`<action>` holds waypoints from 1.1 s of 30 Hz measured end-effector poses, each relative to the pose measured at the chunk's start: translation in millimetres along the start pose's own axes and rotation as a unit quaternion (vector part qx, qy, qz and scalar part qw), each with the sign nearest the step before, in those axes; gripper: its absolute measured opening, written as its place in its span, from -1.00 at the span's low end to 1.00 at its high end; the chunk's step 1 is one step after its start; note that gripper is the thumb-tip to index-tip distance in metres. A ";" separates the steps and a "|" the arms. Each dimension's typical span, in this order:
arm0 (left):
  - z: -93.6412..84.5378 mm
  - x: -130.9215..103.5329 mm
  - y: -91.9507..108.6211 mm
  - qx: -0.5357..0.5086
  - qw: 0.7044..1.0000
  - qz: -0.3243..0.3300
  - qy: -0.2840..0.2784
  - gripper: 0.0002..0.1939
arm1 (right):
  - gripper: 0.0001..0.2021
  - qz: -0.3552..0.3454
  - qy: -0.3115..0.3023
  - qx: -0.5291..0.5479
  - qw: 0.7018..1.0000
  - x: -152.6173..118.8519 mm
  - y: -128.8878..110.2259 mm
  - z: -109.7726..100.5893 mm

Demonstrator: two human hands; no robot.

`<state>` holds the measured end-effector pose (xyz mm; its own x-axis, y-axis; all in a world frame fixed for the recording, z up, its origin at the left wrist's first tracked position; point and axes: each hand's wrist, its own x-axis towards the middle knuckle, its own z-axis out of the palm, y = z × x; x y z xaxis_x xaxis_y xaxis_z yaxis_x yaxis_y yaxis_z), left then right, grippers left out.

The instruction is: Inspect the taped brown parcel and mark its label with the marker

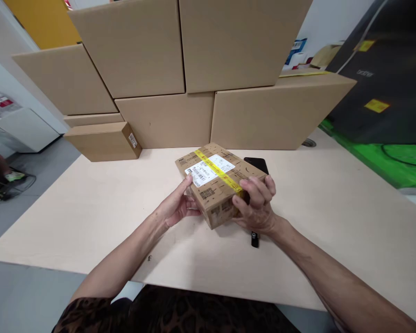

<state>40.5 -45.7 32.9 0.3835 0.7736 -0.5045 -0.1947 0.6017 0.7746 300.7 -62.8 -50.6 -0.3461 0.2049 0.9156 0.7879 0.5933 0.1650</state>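
Note:
A taped cardboard parcel is held tilted over the table, its labelled top facing up toward me. It carries a white shipping label and a strip of yellow tape. My left hand grips its left side, thumb on top near the label and fingers beneath. At the near right corner my right hand is closed around the edge, fingertips by the end of the tape. Behind the parcel lies a black phone, partly covered. A small black object, its kind unclear, pokes out below my right wrist.
Large cardboard boxes are stacked along the back of the pale table. A smaller closed box stands at the back left. A dark case is at the right. Part of a person, a leg with a shoe, shows far left.

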 end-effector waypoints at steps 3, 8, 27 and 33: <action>3.2 -4.8 5.6 -0.001 0.999 0.025 0.025 -0.24 | -0.07 0.040 -0.010 0.008 0.999 2.0 4.0 -0.8; 2.8 -1.9 16.6 -0.029 0.992 0.060 0.111 -0.47 | 0.12 0.067 0.006 0.021 0.997 15.4 3.5 -10.2; -12.5 8.9 11.6 -0.006 0.972 0.230 0.055 -0.21 | 0.32 0.415 0.004 0.344 0.842 18.2 9.1 -16.0; -10.3 8.0 7.8 0.082 0.947 0.310 0.010 -0.15 | 0.07 0.562 0.044 0.486 0.667 31.3 7.3 -18.2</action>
<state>32.7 -32.8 31.0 0.2247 0.9725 0.0609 -0.2336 -0.0070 0.9723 304.9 -66.3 -14.1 0.2510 0.9251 0.2849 -0.1937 0.3364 -0.9216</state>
